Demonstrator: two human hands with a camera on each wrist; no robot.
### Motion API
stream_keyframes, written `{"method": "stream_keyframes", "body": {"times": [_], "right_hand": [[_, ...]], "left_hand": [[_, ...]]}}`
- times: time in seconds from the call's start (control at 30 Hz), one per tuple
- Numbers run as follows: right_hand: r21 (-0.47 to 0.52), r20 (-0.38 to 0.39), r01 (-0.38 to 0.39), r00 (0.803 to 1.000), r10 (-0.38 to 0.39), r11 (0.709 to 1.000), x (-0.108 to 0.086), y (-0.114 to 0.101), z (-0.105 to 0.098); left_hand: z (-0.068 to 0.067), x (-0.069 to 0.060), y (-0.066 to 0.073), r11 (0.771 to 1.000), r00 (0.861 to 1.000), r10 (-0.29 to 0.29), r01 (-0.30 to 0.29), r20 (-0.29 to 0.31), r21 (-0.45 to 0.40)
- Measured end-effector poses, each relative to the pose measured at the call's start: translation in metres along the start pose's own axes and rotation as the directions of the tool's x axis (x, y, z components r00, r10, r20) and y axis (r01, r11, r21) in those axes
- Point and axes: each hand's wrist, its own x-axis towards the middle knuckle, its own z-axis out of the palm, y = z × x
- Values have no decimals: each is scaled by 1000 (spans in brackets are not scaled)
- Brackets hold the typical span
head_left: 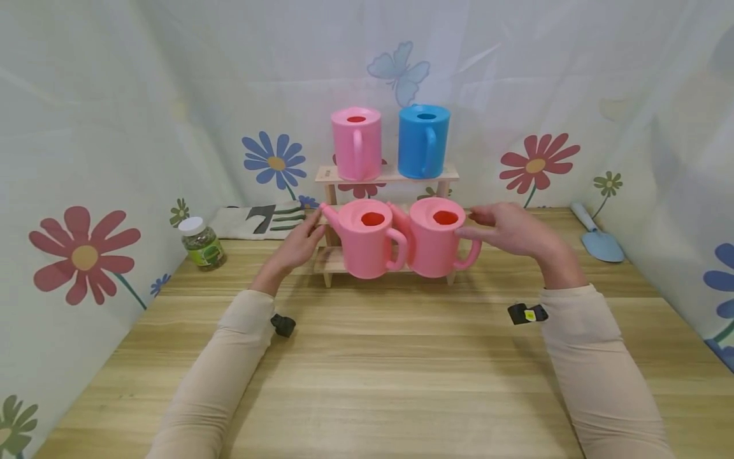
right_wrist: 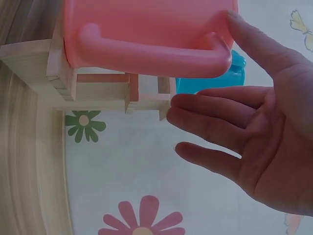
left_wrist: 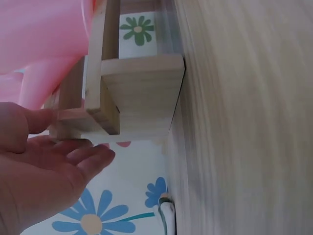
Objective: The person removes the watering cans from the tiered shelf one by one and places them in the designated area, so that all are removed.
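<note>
Two coral-pink watering cans stand side by side on the lower shelf of a wooden stand [head_left: 330, 258]. The left watering can [head_left: 364, 247] points its spout toward my left hand [head_left: 297, 245]. That hand is beside the stand's left end, near the spout tip, with loosely bent fingers; nothing shows in its grasp. At the right watering can [head_left: 431, 245], my right hand [head_left: 510, 231] is by the handle, thumb at the can's upper side. In the right wrist view its fingers extend past the handle [right_wrist: 156, 58] without wrapping round it.
A lighter pink watering can [head_left: 344, 150] and a blue watering can [head_left: 411, 146] occupy the upper shelf. To the left are a white-capped jar [head_left: 205, 248] and gloves [head_left: 243, 223]. A small trowel [head_left: 602, 245] lies at the right. Printed curtains surround the wooden table [head_left: 401, 370].
</note>
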Motion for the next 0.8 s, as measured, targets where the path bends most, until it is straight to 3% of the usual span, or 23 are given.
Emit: {"method": "stream_keyframes", "body": {"times": [0.1,0.23,0.3,0.5,0.8], "right_hand": [[8,6,9,1000,-9,1000,0,0,1],[-8,30,1,1000,-1,1000,-1,0,0],[-10,48,-1,999,1,1000,-1,-1,-1],[0,79,-5,997,5,1000,1,1,-1],[14,37,76,996,-76,997,-4,2,-7]], "left_hand": [[4,1,1,991,999,-43,38,-34,-127],[8,2,3,952,996,-78,62,-40,-299],[9,1,3,937,996,-78,59,-40,-344],[9,1,0,926,996,-78,59,-35,-373],[8,2,0,916,997,-75,66,-9,-395]]}}
